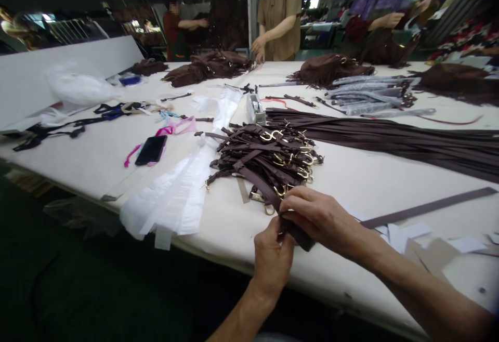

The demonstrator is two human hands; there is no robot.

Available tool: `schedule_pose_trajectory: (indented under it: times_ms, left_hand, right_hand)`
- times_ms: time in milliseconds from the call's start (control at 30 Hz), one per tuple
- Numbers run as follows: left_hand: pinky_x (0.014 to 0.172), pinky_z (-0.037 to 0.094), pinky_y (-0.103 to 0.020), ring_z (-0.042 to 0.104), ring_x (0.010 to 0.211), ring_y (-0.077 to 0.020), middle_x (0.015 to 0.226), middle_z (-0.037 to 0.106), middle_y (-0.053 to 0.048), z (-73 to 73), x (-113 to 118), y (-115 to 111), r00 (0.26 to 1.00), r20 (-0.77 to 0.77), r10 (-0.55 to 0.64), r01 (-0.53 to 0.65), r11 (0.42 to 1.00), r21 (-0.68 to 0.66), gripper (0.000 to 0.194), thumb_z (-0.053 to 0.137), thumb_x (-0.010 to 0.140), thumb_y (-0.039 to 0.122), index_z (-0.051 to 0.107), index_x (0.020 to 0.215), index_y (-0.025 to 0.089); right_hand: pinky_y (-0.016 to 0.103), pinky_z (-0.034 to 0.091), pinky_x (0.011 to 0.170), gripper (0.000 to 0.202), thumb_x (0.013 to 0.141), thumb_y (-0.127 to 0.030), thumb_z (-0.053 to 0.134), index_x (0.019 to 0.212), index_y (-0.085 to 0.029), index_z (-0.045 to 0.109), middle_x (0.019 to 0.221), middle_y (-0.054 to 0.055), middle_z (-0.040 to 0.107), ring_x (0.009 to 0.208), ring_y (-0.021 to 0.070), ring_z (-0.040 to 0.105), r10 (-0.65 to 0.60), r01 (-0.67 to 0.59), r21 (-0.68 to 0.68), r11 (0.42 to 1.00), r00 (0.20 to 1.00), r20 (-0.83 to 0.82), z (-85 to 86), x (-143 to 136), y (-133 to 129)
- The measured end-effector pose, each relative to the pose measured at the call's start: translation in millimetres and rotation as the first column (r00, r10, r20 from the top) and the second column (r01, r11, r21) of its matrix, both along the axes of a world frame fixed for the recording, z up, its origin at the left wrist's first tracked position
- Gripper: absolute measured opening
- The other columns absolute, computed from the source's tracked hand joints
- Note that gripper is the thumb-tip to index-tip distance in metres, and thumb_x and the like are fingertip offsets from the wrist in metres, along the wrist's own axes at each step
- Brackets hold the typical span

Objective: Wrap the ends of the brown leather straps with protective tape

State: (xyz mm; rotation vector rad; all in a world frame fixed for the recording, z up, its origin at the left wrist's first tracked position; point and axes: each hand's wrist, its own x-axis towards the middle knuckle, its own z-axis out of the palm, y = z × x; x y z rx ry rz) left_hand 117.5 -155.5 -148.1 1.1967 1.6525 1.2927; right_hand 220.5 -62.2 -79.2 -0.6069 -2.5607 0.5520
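Close to the table's front edge, my left hand (273,253) pinches a dark brown strap (298,232) from below. My right hand (315,214) is closed on the same strap from above and to the right, its fingertips nearly meeting those of the left. One end of the strap runs up toward a heap of brown straps with gold hooks (268,157), which lies just beyond both hands. A gold ring (268,209) rests on the table beside the fingers. My fingers hide part of the held strap.
White plastic sleeves (175,191) and a black phone (151,150) lie left. Long brown strips (390,136) stretch right; paper scraps (405,235) lie near my right forearm. Brown bags (210,66) and wrapped straps (366,95) sit farther back. Several people stand beyond the table.
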Motion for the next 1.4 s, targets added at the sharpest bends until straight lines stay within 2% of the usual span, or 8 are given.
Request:
schedule_pose_trajectory:
  times_ms: [267, 500, 600, 733, 900, 1100, 1233, 1400]
  left_hand:
    - [0.073, 0.048, -0.026, 0.06, 0.08, -0.0166, 0.086, 0.065, -0.004, -2.8, 24.0, -0.9, 0.936, 0.351, -0.032, 0.043, 0.999, -0.024, 0.017, 0.053, 0.081, 0.023, 0.059, 0.096, 0.018]
    - [0.074, 0.052, -0.026, 0.061, 0.095, -0.0191, 0.099, 0.065, -0.008, 5.2, 13.7, 3.4, 0.68, 0.716, 0.161, -0.155, 0.985, -0.075, 0.029, 0.063, 0.076, 0.026, 0.054, 0.101, 0.015]
    - [0.067, 0.053, -0.024, 0.062, 0.09, -0.0177, 0.099, 0.065, -0.008, 11.9, 11.3, 5.2, 0.684, 0.71, 0.166, -0.21, 0.977, -0.027, 0.029, 0.063, 0.077, 0.023, 0.053, 0.103, 0.015]
    - [0.058, 0.049, -0.02, 0.061, 0.084, -0.0154, 0.103, 0.064, -0.009, 13.4, 0.4, 9.4, 0.694, 0.698, 0.176, -0.274, 0.961, 0.031, 0.027, 0.061, 0.078, 0.025, 0.053, 0.103, 0.016]
    - [0.055, 0.048, -0.021, 0.061, 0.084, -0.0169, 0.101, 0.064, -0.011, 17.2, -31.6, 12.9, 0.581, 0.767, 0.271, -0.425, 0.905, 0.002, 0.023, 0.053, 0.084, 0.032, 0.054, 0.1, 0.016]
    - [0.058, 0.045, -0.024, 0.058, 0.069, -0.0142, 0.067, 0.058, 0.0, 31.7, -45.6, -0.4, 0.403, 0.902, 0.156, -0.438, 0.898, 0.04, 0.009, 0.053, 0.082, 0.025, 0.053, 0.077, 0.017]
    - [0.059, 0.041, -0.026, 0.04, 0.047, -0.0108, 0.042, 0.03, 0.005, 36.8, -52.3, -19.6, 0.427, 0.904, 0.009, -0.453, 0.867, 0.205, 0.038, 0.047, 0.084, 0.035, 0.033, 0.053, 0.018]
    - [0.058, 0.038, -0.029, 0.037, 0.045, -0.013, 0.039, 0.024, 0.003, 33.8, -64.2, -32.9, 0.528, 0.849, -0.017, -0.403, 0.875, 0.268, 0.045, 0.043, 0.081, 0.045, 0.026, 0.05, 0.017]
  right_hand:
    - [0.024, 0.045, 0.066, 0.005, 0.08, -0.017, 0.055, 0.08, -0.017, 0.06, 0.077, 0.0, 0.059, 0.069, 0.0122, 0.056, -0.19, 0.139, -0.187, 0.973, 0.937, -0.293, 11.2, -43.4, 40.6]
    - [0.034, 0.051, 0.074, 0.044, 0.092, -0.046, 0.034, 0.125, -0.018, 0.041, 0.105, 0.01, 0.06, 0.081, 0.0171, 0.064, -0.373, -0.001, -0.767, 0.641, 0.873, -0.313, -26.4, -12.5, 25.8]
    - [0.032, 0.05, 0.072, 0.046, 0.093, -0.046, 0.027, 0.119, -0.015, 0.049, 0.09, 0.009, 0.064, 0.077, 0.0172, 0.062, -0.23, 0.022, -0.778, 0.628, 0.96, -0.159, -53.7, 7.0, 2.7]
    - [0.022, 0.043, 0.055, 0.036, 0.091, -0.042, 0.039, 0.105, -0.016, 0.059, 0.073, 0.003, 0.061, 0.062, 0.0121, 0.054, -0.102, 0.045, -0.648, 0.76, 0.993, -0.051, -67.1, 17.5, -8.2]
    - [0.02, 0.035, 0.046, 0.029, 0.089, -0.038, 0.043, 0.084, -0.016, 0.062, 0.055, -0.003, 0.05, 0.049, 0.009, 0.045, -0.104, 0.12, -0.492, 0.862, 0.993, 0.059, -60.5, 24.9, 3.3]
    - [0.023, 0.048, 0.066, 0.015, 0.087, -0.018, 0.051, 0.098, -0.018, 0.061, 0.086, 0.005, 0.066, 0.075, 0.0137, 0.061, -0.031, 0.027, -0.04, 0.999, 0.992, -0.118, -66.0, 42.5, 4.7]
    - [0.031, 0.05, 0.071, 0.036, 0.08, -0.004, 0.056, 0.113, -0.017, 0.057, 0.095, 0.011, 0.067, 0.083, 0.0186, 0.062, -0.066, 0.147, 0.333, 0.932, 0.968, -0.242, -75.5, 67.1, 5.0]
    - [0.037, 0.051, 0.078, 0.057, 0.074, 0.001, 0.062, 0.126, -0.019, 0.051, 0.102, 0.012, 0.065, 0.093, 0.0229, 0.06, -0.12, 0.246, 0.428, 0.87, 0.946, -0.3, -83.9, 91.1, 9.4]
